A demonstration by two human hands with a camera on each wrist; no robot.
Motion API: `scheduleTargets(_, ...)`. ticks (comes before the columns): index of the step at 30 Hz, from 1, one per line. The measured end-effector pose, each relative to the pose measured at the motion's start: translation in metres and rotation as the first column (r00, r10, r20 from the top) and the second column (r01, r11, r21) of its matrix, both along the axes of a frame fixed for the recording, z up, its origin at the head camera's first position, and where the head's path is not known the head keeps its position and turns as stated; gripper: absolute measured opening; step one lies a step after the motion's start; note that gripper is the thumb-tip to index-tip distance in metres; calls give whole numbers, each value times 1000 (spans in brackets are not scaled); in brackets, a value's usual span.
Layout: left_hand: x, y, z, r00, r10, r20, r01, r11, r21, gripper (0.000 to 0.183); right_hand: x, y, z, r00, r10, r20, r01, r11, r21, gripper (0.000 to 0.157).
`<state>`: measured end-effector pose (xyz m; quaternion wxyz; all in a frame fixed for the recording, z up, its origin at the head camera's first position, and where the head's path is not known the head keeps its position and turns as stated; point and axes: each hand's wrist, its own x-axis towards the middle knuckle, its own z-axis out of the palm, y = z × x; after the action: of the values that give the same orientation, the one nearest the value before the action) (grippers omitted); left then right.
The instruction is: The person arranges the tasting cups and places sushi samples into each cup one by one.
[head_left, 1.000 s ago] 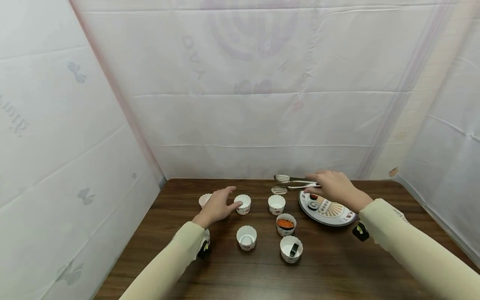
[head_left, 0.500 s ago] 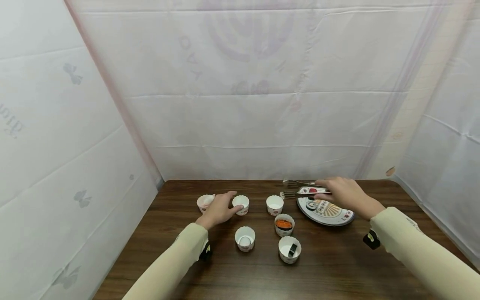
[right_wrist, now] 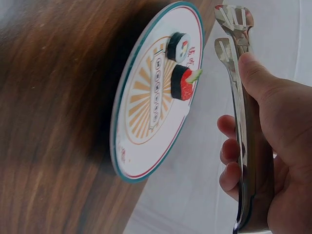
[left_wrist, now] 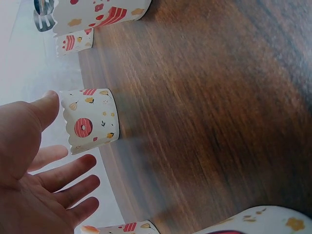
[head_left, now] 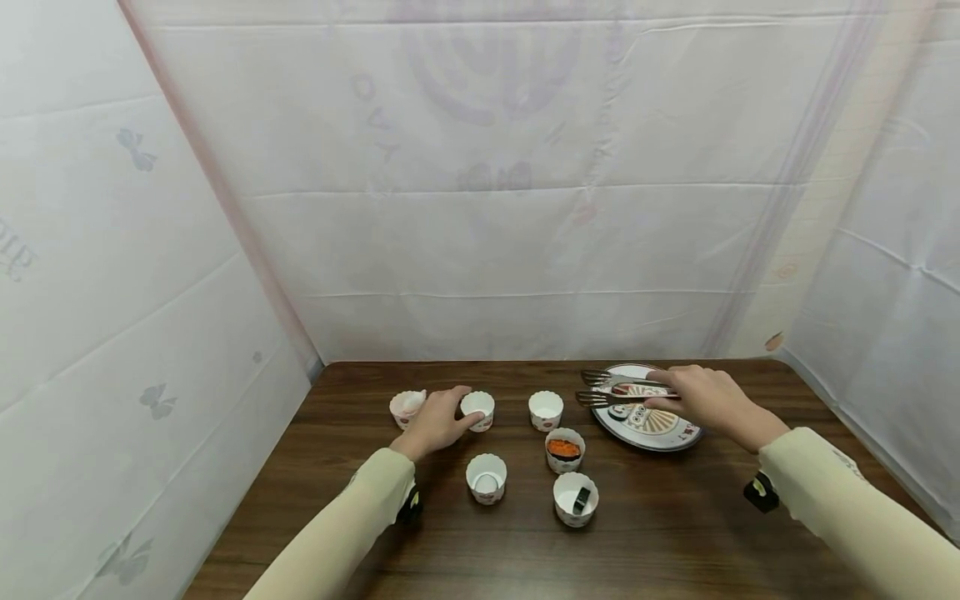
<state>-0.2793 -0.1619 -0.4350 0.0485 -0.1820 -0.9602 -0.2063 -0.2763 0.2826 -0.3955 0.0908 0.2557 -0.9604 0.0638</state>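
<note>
My left hand (head_left: pixel 438 421) is beside a white paper baking cup (head_left: pixel 477 412) at the back, thumb before its rim, fingers spread behind. In the left wrist view, the thumb tip lies close to this scalloped cup (left_wrist: pixel 92 119); whether they touch I cannot tell. My right hand (head_left: pixel 705 400) grips metal serving tongs (right_wrist: pixel 253 156), their slotted tips apart with nothing between them. The tongs are above a round plate (head_left: pixel 652 439). On that plate, the right wrist view shows a sushi roll (right_wrist: pixel 179 47) and a red-topped sushi piece (right_wrist: pixel 181 84).
Other paper cups stand about: one holding a pale piece (head_left: pixel 408 403) behind my left hand, a back cup (head_left: pixel 546 414), one with orange-topped sushi (head_left: pixel 564 449), one with a dark-banded piece (head_left: pixel 581 500), and a front cup (head_left: pixel 486 483). A white cloth wall (head_left: pixel 480 250) borders the table.
The right hand has drawn the tongs rightward, bringing their tips from behind the plate to over its left side. The left hand's fingers have come closer to the back cup.
</note>
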Motion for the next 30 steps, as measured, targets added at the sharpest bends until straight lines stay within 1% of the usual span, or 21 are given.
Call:
scheduleTargets(11,0,-1,-2,1000,13,11,-13,1000,4,54,4,12,-8,1000,1,-24,-2,1000,-21,52)
scheduleTargets(24,-2,-2,-6,1000,5,1,-6,1000,23,52,6,25,-12,1000,-26,4,26,999,-20,51)
scheduleTargets(30,-3,-2,-7,1000,14,4,-15,999,33,50,7,31,-15,999,-36,13,36,999,-21,51)
